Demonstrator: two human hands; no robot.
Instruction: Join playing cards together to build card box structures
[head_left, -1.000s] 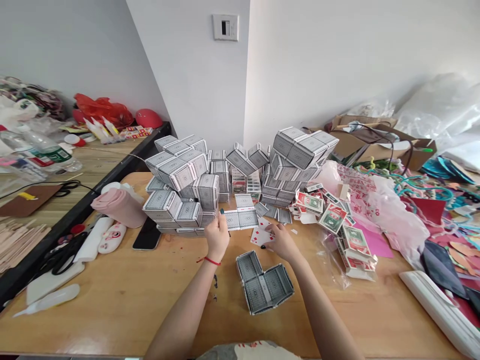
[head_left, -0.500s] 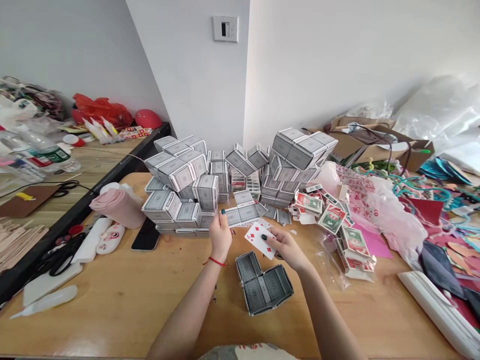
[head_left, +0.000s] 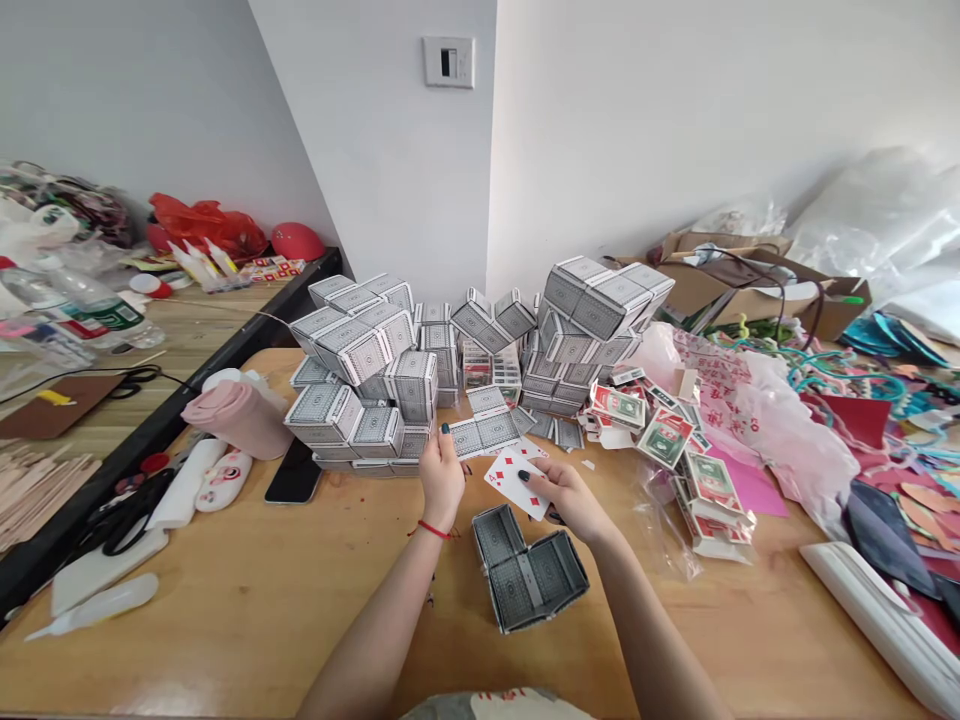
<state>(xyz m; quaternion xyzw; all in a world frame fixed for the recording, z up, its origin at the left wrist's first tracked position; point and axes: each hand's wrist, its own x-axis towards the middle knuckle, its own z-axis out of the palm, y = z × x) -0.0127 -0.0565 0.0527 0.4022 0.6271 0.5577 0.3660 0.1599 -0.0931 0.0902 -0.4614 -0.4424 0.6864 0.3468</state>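
Observation:
My left hand (head_left: 441,480), thumb up, is closed at the left edge of a flat piece of joined playing cards (head_left: 491,430) with grey backs up. The hand partly hides where it grips. Between the thumb and fingers of my right hand (head_left: 568,497) is a four of diamonds (head_left: 514,485), face up and tilted. Another white card face shows just behind it. Below the hands, on the table, lies an open L-shaped tray (head_left: 525,570) made of grey-backed cards.
Stacked card blocks (head_left: 360,340) rise at the back left, with more card blocks (head_left: 585,300) at the right. Opened card boxes (head_left: 667,437) lie right. A phone (head_left: 292,478), a pink roll (head_left: 236,412) and a glue bottle (head_left: 105,605) are left on the table (head_left: 262,620).
The four of diamonds in my right hand has shifted slightly left and down, and the joined cards have turned a little leftward. The card tray stays where it was.

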